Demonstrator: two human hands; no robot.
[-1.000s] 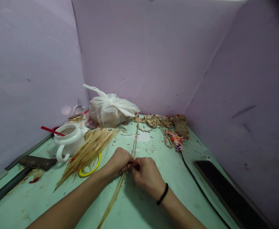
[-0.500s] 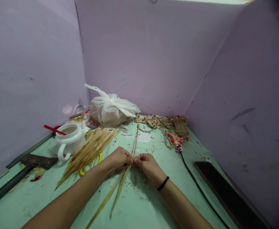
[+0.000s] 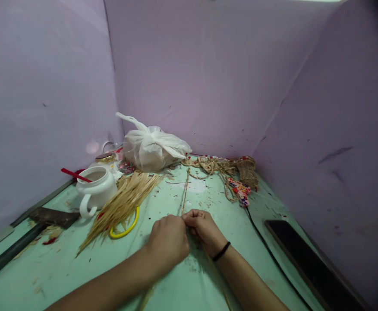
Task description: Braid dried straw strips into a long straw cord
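A thin twisted cord of straw-coloured fibre (image 3: 185, 192) runs from the far middle of the green table towards me. My right hand (image 3: 205, 229), with a black band at the wrist, pinches the cord's near end between thumb and fingers. Close against it on the left, my left hand (image 3: 168, 239) is closed with its back turned up; its fingertips are hidden, but a loose fibre strand (image 3: 148, 298) comes out below it. Another strand passes under my right wrist towards the front edge. To the left lies a bundle of dry fibre strips (image 3: 127, 198).
A yellow-handled tool (image 3: 126, 231) lies partly under the bundle. Left stand a white pot (image 3: 96, 190) and a dark-headed tool (image 3: 55, 217). Behind are a white plastic bag (image 3: 153, 149) and finished cords (image 3: 215, 165). Right lie a patterned glue gun (image 3: 240, 190) and a black phone-like slab (image 3: 302, 255).
My left hand has turned over, back upward, and moved slightly nearer me. The loose strands have spread apart, one now towards the right. My right hand keeps its pinch.
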